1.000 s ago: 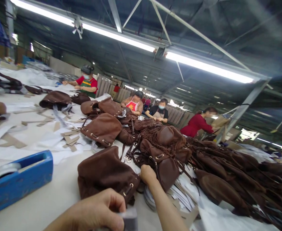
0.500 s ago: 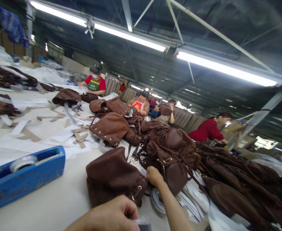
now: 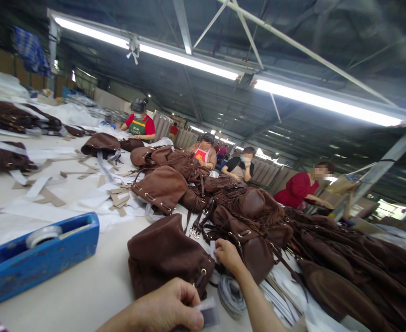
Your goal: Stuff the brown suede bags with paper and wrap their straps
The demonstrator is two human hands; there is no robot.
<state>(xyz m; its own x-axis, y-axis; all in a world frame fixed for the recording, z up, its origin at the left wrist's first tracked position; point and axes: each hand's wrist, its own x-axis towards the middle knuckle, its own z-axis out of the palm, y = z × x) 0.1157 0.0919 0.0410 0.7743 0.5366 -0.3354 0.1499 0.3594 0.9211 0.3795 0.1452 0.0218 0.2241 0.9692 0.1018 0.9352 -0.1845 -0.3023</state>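
Observation:
My left hand [image 3: 164, 310] is at the bottom edge, fingers pinched on a small grey tag [image 3: 208, 316]. Just beyond it lies a brown suede drawstring bag [image 3: 164, 256] with metal eyelets. My right hand [image 3: 226, 253] reaches forward with curled fingers between that bag and another brown bag [image 3: 249, 244]; what it grips is hidden. A coil of grey strap [image 3: 231, 295] lies under my right forearm.
A blue tape dispenser [image 3: 38, 256] sits on the white table [image 3: 85, 290] at left. Several more brown bags are heaped at centre and right, with cardboard and paper scraps [image 3: 116, 199] behind. Several people work along the table's far side under strip lights.
The view has swung slightly left and down. My right hand stays between the two bags; my left hand has turned, so the grey tag shows more. A far worker lowered a bag.

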